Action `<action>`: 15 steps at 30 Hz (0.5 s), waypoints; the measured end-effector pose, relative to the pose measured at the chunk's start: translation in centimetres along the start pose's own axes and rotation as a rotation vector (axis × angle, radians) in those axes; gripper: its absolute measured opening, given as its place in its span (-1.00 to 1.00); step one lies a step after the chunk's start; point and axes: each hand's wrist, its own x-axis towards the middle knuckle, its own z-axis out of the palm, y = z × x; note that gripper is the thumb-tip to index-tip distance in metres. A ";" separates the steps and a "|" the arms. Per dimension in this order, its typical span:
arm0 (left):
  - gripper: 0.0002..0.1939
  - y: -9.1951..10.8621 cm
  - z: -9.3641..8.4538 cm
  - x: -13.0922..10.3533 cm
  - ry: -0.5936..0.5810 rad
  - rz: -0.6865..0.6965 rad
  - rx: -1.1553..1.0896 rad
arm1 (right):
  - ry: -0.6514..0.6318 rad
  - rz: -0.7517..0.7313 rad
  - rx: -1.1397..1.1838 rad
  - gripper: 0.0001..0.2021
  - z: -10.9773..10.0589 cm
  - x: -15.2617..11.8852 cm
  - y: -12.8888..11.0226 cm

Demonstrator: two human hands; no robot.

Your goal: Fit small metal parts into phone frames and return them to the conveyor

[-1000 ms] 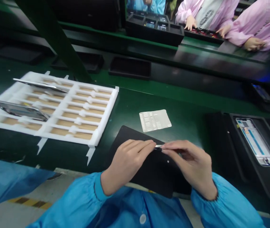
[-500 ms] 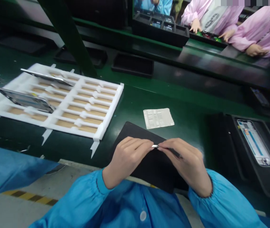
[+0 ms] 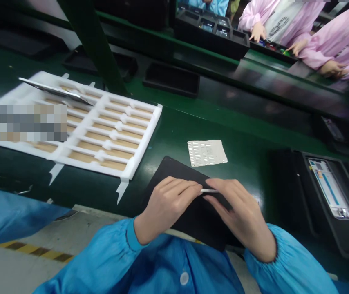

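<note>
Head view: your green workbench [image 3: 174,126] spans the scene, and the biggest container on it is the white foam rack [image 3: 145,141] to your left. Its narrow slots run in two columns with tan bottoms, and one thin flat panel [image 3: 58,93] leans up out of the far slots of the left column (a pixelated patch covers the nearer ones, so I cannot tell what they hold). On your right, a black tray [image 3: 343,241] cradles a phone-like frame [image 3: 332,190], silvery with a blue strip along it. A black mat [image 3: 199,220] lies right in front of you, under both your hands. Across the bench, a divided black box [image 3: 211,47] has glossy pieces [image 3: 206,25] in some compartments, and a shallow black tray [image 3: 171,79] sits nearer you.

Your left hand [image 3: 170,204] has its fingers drawn together, their tips on the left end of a slim white piece [image 3: 209,190]. Your right hand [image 3: 242,212] is looser: thumb and forefinger stand a little apart around the other end, and I cannot tell whether they press on it. Just past the mat lies a pale card [image 3: 208,153] with rows of small bright strips. Smallest is the slim white piece itself, between your hands, over the mat.
</note>
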 end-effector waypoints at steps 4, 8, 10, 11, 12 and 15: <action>-0.91 0.0 0.0 0.0 -0.008 0.000 -0.007 | 0.070 -0.051 -0.097 -0.53 0.2 -1.2 0.5; -0.90 -0.1 0.0 -0.1 -0.017 0.002 -0.005 | 0.055 -0.136 -0.197 -0.49 1.0 -2.4 1.2; -0.90 -0.1 0.0 -0.1 -0.016 0.000 -0.005 | 0.063 -0.183 -0.248 -0.47 1.6 -2.8 1.4; -0.90 -0.1 0.1 -0.1 -0.018 -0.001 -0.001 | 0.073 -0.194 -0.262 -0.46 1.8 -2.9 1.4; -0.90 -0.1 0.0 -0.1 -0.021 0.000 0.004 | 0.093 -0.187 -0.258 -0.48 2.0 -2.9 1.4; -0.89 0.0 -0.1 -0.1 -0.044 0.011 0.021 | 0.210 -0.021 -0.079 -0.58 2.0 -2.5 1.1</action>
